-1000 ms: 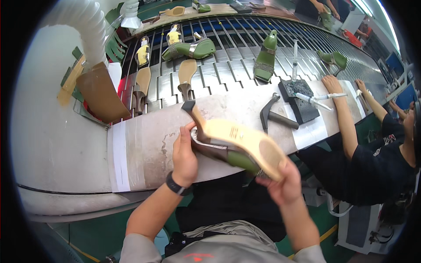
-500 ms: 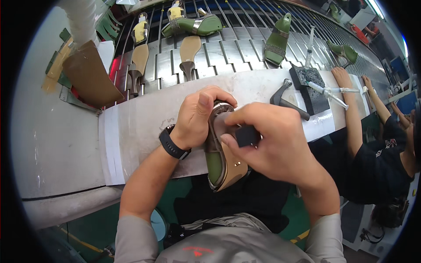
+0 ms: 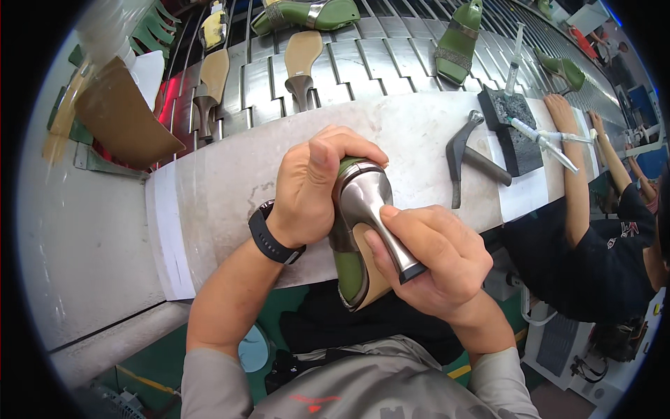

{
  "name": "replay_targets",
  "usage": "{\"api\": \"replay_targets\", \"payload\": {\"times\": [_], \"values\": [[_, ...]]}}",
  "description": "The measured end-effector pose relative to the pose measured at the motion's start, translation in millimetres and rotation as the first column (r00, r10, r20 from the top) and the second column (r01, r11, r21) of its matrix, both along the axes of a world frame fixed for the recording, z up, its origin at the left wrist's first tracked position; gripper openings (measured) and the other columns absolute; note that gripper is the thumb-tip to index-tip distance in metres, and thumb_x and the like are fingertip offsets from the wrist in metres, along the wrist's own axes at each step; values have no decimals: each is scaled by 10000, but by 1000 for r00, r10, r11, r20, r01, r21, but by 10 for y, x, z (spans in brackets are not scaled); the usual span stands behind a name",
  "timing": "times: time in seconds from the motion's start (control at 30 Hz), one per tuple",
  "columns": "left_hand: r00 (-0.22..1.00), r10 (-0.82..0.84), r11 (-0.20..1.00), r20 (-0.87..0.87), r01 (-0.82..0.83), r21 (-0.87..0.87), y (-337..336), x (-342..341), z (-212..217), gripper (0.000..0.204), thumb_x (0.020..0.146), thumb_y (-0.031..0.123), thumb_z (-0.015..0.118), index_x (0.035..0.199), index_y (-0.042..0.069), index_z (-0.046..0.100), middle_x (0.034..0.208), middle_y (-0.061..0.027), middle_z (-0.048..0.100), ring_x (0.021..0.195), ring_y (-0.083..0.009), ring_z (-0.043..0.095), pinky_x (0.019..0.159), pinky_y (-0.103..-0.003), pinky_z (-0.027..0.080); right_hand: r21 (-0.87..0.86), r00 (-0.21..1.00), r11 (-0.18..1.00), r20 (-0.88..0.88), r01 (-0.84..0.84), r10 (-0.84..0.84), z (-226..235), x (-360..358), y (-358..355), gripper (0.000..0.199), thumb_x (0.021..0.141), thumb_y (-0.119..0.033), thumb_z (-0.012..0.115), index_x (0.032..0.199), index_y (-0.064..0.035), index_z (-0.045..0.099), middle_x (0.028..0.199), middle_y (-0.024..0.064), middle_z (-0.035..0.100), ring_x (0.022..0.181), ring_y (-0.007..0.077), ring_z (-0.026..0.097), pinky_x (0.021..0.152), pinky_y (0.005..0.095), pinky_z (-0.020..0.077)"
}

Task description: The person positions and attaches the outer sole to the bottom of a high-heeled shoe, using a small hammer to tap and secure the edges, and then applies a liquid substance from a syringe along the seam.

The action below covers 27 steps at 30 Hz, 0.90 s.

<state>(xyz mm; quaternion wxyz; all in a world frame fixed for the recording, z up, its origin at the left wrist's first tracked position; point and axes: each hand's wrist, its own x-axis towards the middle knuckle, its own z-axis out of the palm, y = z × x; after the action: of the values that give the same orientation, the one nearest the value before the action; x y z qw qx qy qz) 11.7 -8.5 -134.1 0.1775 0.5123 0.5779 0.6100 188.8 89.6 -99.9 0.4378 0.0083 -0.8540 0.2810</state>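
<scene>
Upside down over the near edge of the work table is a sandal on a green shoe last (image 3: 350, 271), with a tan sole (image 3: 377, 285). My left hand (image 3: 306, 183) is closed round its back end, fingers curled over the far side. Against the heel seat stands a shiny grey-brown high heel (image 3: 368, 195) with a black tip. My right hand (image 3: 443, 260) grips the heel's shaft near the tip, thumb and fingers on both sides. Whether the heel is fixed to the sandal or only pressed on cannot be seen.
A hammer (image 3: 457, 148) lies on the table (image 3: 223, 181), right of my hands, beside a black block (image 3: 520, 143) with syringes (image 3: 514, 68). Beyond, a slatted metal conveyor (image 3: 352, 78) carries green lasts (image 3: 458, 43) and heeled soles (image 3: 301, 63). A co-worker's arm (image 3: 574, 164) rests at right.
My right hand has moved down and turned from the heel seat to the heel's tip. The heel's shaft now shows between my hands. The view has shifted slightly.
</scene>
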Motion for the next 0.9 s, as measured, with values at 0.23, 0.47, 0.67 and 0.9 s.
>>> {"api": "replay_targets", "payload": {"times": [0.23,0.47,0.67,0.9], "values": [[999,12,1000,-40,-12,-4,-12,4,27,1016,1095,722,85,1008,-29,764,1016,-166,732,961,-244,691,891,-366,539,8,1000,1000,19,-25,25,14,13,6,402,743,-3,905,1112,66,763,846,129,722,661,243,690,567,330,549],[1000,8,1000,-22,-8,-4,-42,-19,29,1015,1091,726,85,1016,-27,760,1028,-165,733,970,-248,690,902,-367,536,15,999,999,10,-37,37,-33,-30,-7,436,715,4,888,1124,82,756,857,141,723,673,258,688,570,339,545],[995,-33,986,89,18,165,-29,-54,-49,709,1150,549,364,1032,-26,762,1006,-139,742,943,-244,652,906,-367,500,44,996,995,16,-89,88,-26,-93,23,452,690,24,847,1127,86,748,866,142,716,660,257,665,563,342,520],[901,-140,990,411,118,77,-113,-168,13,300,980,204,580,1025,-36,755,1030,-120,760,930,-154,671,871,-311,527,153,992,981,45,-123,118,51,-246,62,410,718,39,823,1119,41,742,881,107,707,716,250,665,627,342,536]]}}
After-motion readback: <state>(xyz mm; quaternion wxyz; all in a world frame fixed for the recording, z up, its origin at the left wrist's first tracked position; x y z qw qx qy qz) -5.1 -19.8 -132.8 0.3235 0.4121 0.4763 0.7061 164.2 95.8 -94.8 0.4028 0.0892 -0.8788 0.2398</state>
